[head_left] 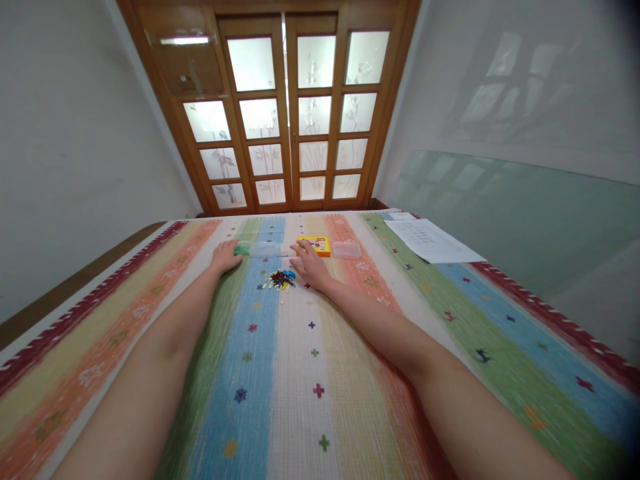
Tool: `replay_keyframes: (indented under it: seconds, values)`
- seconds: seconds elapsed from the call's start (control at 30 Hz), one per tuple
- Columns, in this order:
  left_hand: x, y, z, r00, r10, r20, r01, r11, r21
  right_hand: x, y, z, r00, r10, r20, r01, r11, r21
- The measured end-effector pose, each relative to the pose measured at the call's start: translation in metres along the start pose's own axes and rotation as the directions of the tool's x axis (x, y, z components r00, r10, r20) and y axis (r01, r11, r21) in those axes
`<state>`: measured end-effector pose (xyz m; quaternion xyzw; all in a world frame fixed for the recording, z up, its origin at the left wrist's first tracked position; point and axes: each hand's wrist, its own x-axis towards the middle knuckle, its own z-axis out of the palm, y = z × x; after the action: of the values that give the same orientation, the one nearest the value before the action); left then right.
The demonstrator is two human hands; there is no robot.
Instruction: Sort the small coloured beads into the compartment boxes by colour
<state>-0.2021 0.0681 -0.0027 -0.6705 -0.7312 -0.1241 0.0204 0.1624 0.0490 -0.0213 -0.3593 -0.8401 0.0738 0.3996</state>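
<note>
Both my arms stretch far out over a striped, many-coloured cloth [280, 373]. My left hand [226, 257] is closed around a small green thing [242, 250] at the left end of a clear plastic case [265, 250]. My right hand [310, 265] lies flat with its fingers spread, touching the cloth beside a yellow box [316, 245]. Between the two hands sits a small heap of tiny coloured pieces [281, 279].
A second clear plastic case [347, 250] lies right of the yellow box. A white printed sheet [431, 240] rests at the far right of the cloth. Wooden doors with frosted panes [287, 113] stand behind, and a glass pane [525, 220] leans on the right wall.
</note>
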Motion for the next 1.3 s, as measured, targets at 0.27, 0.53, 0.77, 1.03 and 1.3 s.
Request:
replay_keyframes:
  seconds: [0.27, 0.53, 0.77, 1.03, 1.3]
  values:
    - [-0.015, -0.011, -0.005, 0.962, -0.209, -0.175, 0.181, 0.969, -0.166, 0.0, 0.0, 0.0, 1.0, -0.021, -0.01, 0.022, 1.0, 0.015]
    - [-0.045, 0.061, -0.003, 0.882, 0.09, -0.463, -0.289, 0.879, -0.379, 0.002, -0.004, -0.006, 0.993, -0.106, -0.051, 0.108, 0.994, 0.026]
    - [-0.067, 0.126, 0.002, 0.851, 0.309, -0.424, -0.508, 0.689, -0.518, 0.001, -0.004, -0.014, 0.974, -0.221, -0.044, 0.22, 0.975, -0.023]
    - [-0.086, 0.147, 0.002, 0.888, 0.167, -0.429, -0.415, 0.692, -0.591, 0.005, -0.007, -0.017, 0.946, -0.323, 0.0, 0.323, 0.945, -0.06]
    - [-0.091, 0.143, 0.007, 0.892, 0.192, -0.409, -0.406, 0.737, -0.54, 0.004, -0.007, -0.013, 0.92, -0.381, 0.087, 0.39, 0.908, -0.15]
